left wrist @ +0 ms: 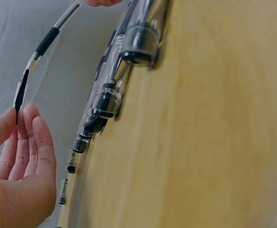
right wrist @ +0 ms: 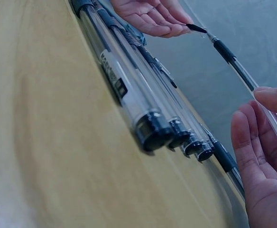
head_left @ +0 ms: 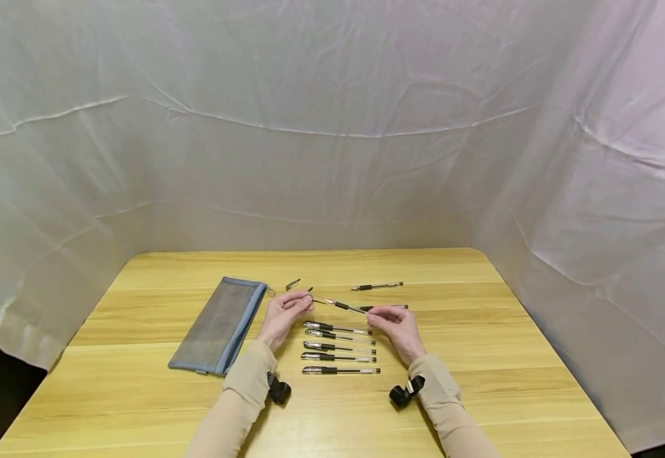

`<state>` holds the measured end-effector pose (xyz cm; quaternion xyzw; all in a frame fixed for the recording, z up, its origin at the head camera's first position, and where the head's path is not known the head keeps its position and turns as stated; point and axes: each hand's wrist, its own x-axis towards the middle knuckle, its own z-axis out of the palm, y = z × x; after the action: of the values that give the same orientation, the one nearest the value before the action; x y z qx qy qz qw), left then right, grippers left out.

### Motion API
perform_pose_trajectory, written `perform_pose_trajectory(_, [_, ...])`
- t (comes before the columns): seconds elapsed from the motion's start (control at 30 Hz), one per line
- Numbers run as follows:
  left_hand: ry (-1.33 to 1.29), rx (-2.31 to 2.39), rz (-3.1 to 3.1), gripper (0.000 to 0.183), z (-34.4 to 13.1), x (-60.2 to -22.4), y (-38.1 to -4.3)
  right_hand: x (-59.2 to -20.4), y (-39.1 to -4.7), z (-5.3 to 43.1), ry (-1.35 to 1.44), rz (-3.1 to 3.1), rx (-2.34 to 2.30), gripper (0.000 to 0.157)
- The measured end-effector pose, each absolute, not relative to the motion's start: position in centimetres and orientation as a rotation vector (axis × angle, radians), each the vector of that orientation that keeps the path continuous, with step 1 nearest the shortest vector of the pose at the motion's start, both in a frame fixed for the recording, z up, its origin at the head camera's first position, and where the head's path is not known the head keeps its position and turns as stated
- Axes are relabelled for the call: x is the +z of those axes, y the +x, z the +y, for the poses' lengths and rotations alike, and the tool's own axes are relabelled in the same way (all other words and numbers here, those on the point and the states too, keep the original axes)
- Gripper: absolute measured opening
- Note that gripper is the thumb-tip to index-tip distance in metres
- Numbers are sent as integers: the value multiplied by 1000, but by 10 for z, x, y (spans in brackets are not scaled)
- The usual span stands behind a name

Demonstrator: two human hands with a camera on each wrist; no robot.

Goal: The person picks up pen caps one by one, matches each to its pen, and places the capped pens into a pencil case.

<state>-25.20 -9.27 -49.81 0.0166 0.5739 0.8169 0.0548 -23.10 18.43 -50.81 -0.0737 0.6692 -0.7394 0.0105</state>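
Observation:
Between my two hands, above the table, is a clear gel pen with a black rubber grip. My right hand pinches its barrel near the rear end, thumb on top, as the right wrist view shows. My left hand pinches a clear pen cap with a black clip between thumb and fingertips. The cap's mouth is right at the pen's tip, roughly in line with it. Below the hands lies a row of several capped gel pens, side by side with their caps to the left.
Left of my left hand lies a grey mesh pouch with blue edging and a zip. Beyond the hands are a loose pen cap and an uncapped pen. Another pen lies partly hidden behind my right hand. Pale fabric hangs around the wooden table.

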Motion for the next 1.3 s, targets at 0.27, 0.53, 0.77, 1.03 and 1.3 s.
perform_pose_trajectory(0.27, [72, 2461, 1761, 38, -92, -495, -251, -508, -231, 183, -214, 2099, -2298, 29])
perform_pose_trajectory(0.53, [55, 2430, 1810, 37, -89, -493, -251, -509, -232, 182, -236, 2107, -2295, 33])
perform_pose_trajectory(0.77, [41, 2409, 1845, 34, -87, -489, -251, -507, -231, 182, -223, 2108, -2290, 34])
perform_pose_trajectory(1.03, [58, 2372, 1889, 32, -84, -488, -250, -506, -232, 179, -220, 2080, -2300, 34])
perform_pose_trajectory(1.3, [102, 2359, 1894, 34, -85, -489, -250, -506, -232, 176, -211, 2085, -2303, 29])
